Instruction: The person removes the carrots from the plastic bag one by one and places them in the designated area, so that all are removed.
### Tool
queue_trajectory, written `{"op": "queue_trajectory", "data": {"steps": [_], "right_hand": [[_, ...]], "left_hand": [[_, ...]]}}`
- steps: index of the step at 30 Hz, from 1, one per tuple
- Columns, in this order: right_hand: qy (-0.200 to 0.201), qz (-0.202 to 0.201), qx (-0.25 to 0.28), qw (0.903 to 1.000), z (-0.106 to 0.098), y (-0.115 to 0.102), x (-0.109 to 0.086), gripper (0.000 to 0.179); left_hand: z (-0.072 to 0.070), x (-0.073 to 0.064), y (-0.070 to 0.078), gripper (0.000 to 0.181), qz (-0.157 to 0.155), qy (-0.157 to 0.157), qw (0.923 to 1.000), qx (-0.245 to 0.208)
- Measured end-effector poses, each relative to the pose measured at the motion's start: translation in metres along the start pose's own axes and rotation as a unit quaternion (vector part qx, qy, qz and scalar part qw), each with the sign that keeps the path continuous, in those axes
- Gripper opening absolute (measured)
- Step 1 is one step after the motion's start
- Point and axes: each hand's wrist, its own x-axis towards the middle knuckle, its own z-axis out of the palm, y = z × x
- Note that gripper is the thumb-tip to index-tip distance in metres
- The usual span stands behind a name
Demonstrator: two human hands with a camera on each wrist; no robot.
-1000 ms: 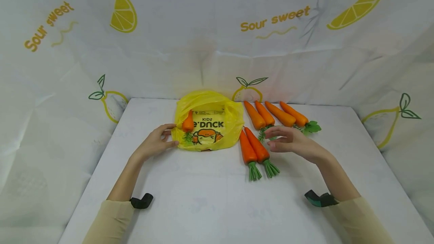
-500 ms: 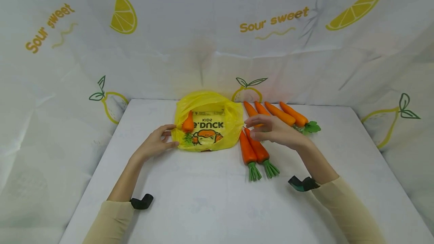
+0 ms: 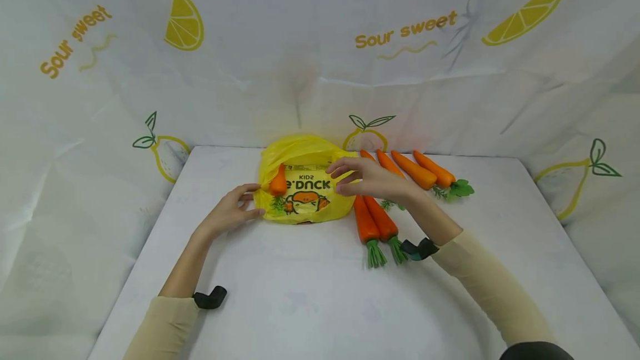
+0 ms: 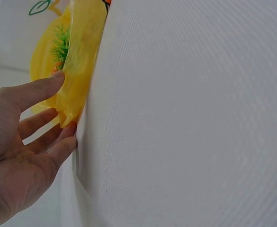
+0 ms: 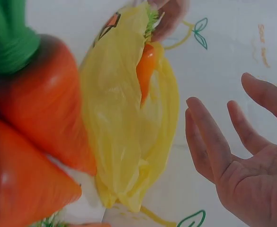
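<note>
A yellow plastic bag [image 3: 320, 213] with a duck print lies on the table, its mouth gaping. One orange carrot [image 3: 278, 181] with feathery green leaves sits in the left of that mouth. At the bag's left edge my left hand [image 3: 231, 208] holds the plastic between thumb and fingers; its fingertips [image 4: 58, 78] meet the bag's rim in the left wrist view. My right hand [image 3: 367, 178] hovers over the bag's right side, fingers spread and slightly bent, with nothing in it. The right wrist view shows this hand [image 5: 252, 161] apart from the bag.
Two red-orange carrots [image 3: 366, 226] with green stalks lie right of the bag, beneath the right forearm. Behind them several orange carrots [image 3: 414, 170] lie in a row, partly covered by the right hand and arm. A white cloth [image 3: 300, 71] with lemon prints rises behind the table.
My right hand has moved left from above the carrots to over the bag's right side. The left hand stays at the bag's left edge, and the bag and carrots keep their places.
</note>
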Motion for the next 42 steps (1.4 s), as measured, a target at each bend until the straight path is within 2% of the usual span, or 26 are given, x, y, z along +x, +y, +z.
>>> {"op": "queue_trajectory", "data": {"steps": [6, 18, 24, 29, 35, 42], "right_hand": [[-0.019, -0.007, 0.004, 0.9998, 0.011, -0.004, 0.021, 0.046], [-0.054, 0.008, 0.008, 0.9985, 0.033, -0.008, 0.068, 0.047], [-0.071, -0.013, -0.010, 0.9973, 0.049, -0.010, 0.090, 0.045], [-0.068, -0.015, -0.036, 0.9969, 0.061, -0.010, 0.107, 0.043], [-0.060, 0.001, -0.047, 0.9971, 0.072, -0.008, 0.119, 0.041], [-0.051, 0.036, -0.004, 0.9980, 0.079, -0.001, 0.131, 0.042]], "left_hand": [[0.000, 0.001, 0.000, 0.079, 0.005, -0.003, 1.0000, 0.001], [-0.001, -0.001, 0.000, 0.079, 0.004, 0.001, 1.0000, -0.001], [-0.001, -0.002, 0.000, 0.078, 0.007, 0.000, 1.0000, -0.004], [-0.001, -0.002, -0.001, 0.078, 0.011, 0.000, 0.9999, -0.002], [-0.002, -0.001, -0.002, 0.078, 0.013, 0.000, 0.9999, 0.003], [-0.002, -0.001, -0.002, 0.078, 0.013, 0.001, 0.9999, 0.011]]}}
